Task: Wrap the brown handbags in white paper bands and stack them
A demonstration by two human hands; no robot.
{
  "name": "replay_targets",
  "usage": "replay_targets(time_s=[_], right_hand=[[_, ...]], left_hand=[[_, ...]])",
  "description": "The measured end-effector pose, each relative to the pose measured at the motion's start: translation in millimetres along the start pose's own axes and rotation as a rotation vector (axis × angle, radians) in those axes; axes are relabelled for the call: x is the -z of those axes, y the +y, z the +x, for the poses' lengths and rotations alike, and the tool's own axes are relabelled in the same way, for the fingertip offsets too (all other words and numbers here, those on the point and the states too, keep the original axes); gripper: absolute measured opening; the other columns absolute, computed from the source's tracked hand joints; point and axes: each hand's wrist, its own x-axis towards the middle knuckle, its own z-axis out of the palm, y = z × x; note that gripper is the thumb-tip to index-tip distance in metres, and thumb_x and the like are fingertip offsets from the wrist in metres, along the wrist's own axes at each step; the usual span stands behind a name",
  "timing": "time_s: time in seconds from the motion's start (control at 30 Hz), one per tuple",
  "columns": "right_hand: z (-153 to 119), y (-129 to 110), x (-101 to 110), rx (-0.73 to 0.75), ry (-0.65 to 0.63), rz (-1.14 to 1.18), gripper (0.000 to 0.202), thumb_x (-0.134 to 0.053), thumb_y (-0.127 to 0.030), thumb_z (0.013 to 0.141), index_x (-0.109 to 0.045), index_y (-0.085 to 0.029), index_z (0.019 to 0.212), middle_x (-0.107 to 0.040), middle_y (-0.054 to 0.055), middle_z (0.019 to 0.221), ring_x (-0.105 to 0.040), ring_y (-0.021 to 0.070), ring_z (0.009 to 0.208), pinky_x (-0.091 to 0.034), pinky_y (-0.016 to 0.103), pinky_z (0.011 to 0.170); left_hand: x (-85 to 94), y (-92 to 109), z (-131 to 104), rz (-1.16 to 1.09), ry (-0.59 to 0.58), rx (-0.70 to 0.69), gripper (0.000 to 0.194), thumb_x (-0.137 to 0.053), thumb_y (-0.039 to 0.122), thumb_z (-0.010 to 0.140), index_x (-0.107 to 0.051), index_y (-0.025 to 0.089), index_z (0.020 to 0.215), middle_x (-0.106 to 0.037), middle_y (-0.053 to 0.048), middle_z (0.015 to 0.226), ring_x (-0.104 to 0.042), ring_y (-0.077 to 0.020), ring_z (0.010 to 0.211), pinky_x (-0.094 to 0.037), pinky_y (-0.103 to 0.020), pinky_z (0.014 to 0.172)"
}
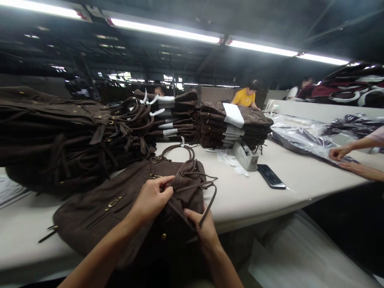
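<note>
A dark brown handbag (126, 200) lies on its side at the table's near edge, its rounded handles (177, 149) pointing away from me. My left hand (156, 194) pinches the bag's edge near the thin straps, thumb and fingers pressed together. On the bag's right end, my right hand (202, 222) grips the brown material, thumb on top and the other fingers hidden beneath. A narrow loose strap (211, 204) loops over my right hand. Brass-coloured fittings show on the bag, including a buckle (113, 203) on its front.
Stacked brown bags (45, 128) rise at the left, with another paper-banded pile (237, 124) at the back. A tape dispenser (247, 156) and a phone (271, 176) lie right of the bag. At far right, a co-worker's hands (342, 154) touch plastic-wrapped goods (303, 140).
</note>
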Motion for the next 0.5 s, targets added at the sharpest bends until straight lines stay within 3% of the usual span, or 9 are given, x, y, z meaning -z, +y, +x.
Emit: replay_targets(time_s=[0.1, 0.2, 0.37, 0.5], right_hand=[[20, -3, 8, 0.128, 0.170, -0.402, 0.044, -0.074, -0.023, 0.062, -0.061, -0.016, 0.104, -0.071, 0.006, 0.096, -0.066, 0.0269, 0.093, -0.052, 0.035, 0.084], [43, -3, 24, 0.130, 0.274, -0.683, 0.023, -0.067, -0.027, 0.066, -0.060, -0.018, 0.086, -0.069, 0.003, 0.081, -0.065, 0.0247, 0.084, -0.050, 0.032, 0.076], [75, -9, 48, 0.039, 0.270, -0.606, 0.016, -0.058, -0.029, 0.073, -0.060, -0.017, 0.083, -0.068, 0.006, 0.079, -0.063, 0.0231, 0.083, -0.049, 0.028, 0.070], [96, -13, 48, 0.040, 0.230, -0.553, 0.025, -0.050, -0.038, 0.080, -0.061, -0.015, 0.079, -0.069, 0.009, 0.085, -0.064, 0.0219, 0.087, -0.050, 0.027, 0.072]], left_hand=[[-4.9, 12, 4, 0.101, 0.044, -0.083, 0.043, -0.052, 0.027, 0.075, -0.070, 0.013, 0.112, -0.062, -0.001, 0.067, -0.055, -0.0154, 0.062, -0.041, -0.026, 0.063], [-32.1, 23, 4, 0.182, 0.044, -0.179, 0.042, -0.051, 0.017, 0.075, -0.070, 0.013, 0.112, -0.063, -0.002, 0.070, -0.055, -0.0143, 0.064, -0.040, -0.025, 0.066], [-83.3, 16, -8, 0.060, -0.004, -0.161, 0.047, -0.050, 0.016, 0.078, -0.061, 0.009, 0.124, -0.066, -0.006, 0.084, -0.058, -0.0158, 0.073, -0.045, -0.025, 0.072], [-97.6, 2, -10, -0.081, -0.021, -0.005, 0.057, -0.054, 0.022, 0.078, -0.051, 0.009, 0.133, -0.064, -0.003, 0.078, -0.058, -0.0160, 0.068, -0.046, -0.026, 0.071]])
